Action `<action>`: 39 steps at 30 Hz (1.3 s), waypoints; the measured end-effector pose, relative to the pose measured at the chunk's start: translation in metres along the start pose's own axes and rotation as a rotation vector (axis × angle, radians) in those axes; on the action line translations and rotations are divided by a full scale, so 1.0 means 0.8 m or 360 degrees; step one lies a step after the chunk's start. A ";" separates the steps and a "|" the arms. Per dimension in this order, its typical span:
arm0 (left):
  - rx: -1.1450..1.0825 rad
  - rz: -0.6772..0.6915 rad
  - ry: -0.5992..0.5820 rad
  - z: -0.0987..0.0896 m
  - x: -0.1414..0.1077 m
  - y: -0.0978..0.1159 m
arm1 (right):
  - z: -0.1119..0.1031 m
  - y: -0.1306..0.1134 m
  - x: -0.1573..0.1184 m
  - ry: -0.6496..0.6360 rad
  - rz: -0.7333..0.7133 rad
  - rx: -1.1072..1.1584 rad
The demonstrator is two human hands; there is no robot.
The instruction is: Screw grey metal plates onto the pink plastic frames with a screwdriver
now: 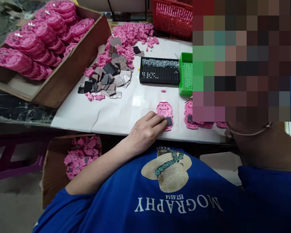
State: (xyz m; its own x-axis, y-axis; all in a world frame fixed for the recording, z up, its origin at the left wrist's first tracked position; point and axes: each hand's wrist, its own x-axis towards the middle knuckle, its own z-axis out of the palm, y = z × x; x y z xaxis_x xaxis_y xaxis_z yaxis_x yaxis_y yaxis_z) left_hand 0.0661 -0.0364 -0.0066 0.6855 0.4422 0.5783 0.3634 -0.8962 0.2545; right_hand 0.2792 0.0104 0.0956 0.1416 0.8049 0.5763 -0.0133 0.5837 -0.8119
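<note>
Head view, left hand (146, 131): your half-curled fingers touch the dark plate (169, 121); whether pinching, cannot tell.
Pink casing (164, 108): beneath, table's (109, 118) near side; uneven pressure could skew the plate.
Right hand: unseen.

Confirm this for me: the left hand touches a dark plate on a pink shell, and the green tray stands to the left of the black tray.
Wrong side: the head view shows the green tray right of the black tray. The left hand does touch a dark plate on a pink shell.
</note>
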 end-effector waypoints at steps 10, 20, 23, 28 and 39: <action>-0.0005 -0.0006 -0.0046 0.001 -0.002 -0.002 | 0.042 0.002 -0.063 0.0116 0.0333 0.0437; 0.0020 0.0010 -0.0016 0.002 -0.002 -0.002 | 0.043 0.005 -0.064 0.0122 0.0374 0.0393; 0.0025 0.0016 -0.0014 0.002 -0.002 -0.002 | 0.043 0.005 -0.064 0.0078 0.0358 0.0352; 0.0024 0.0002 -0.0052 0.002 -0.002 -0.002 | 0.042 0.006 -0.065 0.0059 0.0308 0.0480; -0.0034 -0.0018 -0.0056 0.003 -0.004 -0.003 | 0.041 0.010 -0.065 -0.0065 0.0322 0.0461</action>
State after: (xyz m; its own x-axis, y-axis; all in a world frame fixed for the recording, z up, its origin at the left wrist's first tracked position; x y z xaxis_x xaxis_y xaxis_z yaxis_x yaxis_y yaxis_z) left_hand 0.0646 -0.0357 -0.0104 0.7033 0.4532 0.5477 0.3583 -0.8914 0.2775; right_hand 0.2396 -0.0233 0.0621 0.0677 0.9075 0.4146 -0.3181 0.4135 -0.8531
